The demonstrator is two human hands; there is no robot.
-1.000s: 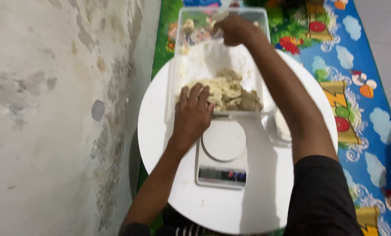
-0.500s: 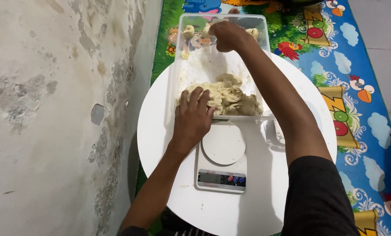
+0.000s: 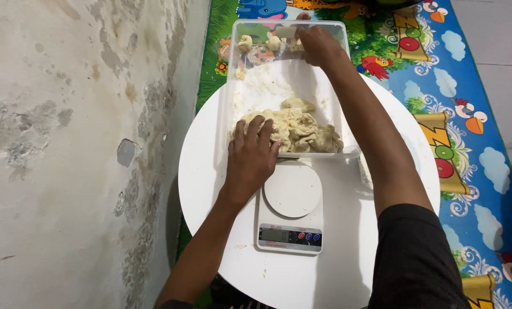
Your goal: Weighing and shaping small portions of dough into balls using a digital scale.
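Round white table point(image 3: 210, 171) beside stained wall point(image 3: 67, 143); left hand point(image 3: 250, 157) flat on dough point(image 3: 302, 129); right hand's point(image 3: 319, 46) grip unclear.

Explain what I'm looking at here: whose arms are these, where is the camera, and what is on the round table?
There is no machine. A person works with bare hands, and the one camera sits on their head, looking down, so both arms reach in from the bottom of the picture.

On the white round table stand a clear plastic tub and, nearer the person, a small kitchen scale with nothing on its plate. A big lump of pale dough lies at the tub's near end, and a few small dough pieces at its far end.

The left hand rests flat on the tub's near edge, fingers touching the dough. The right hand reaches to the far end, by the small pieces; whether it grips one is hidden. A colourful play mat covers the floor, with a worn wall at the left.
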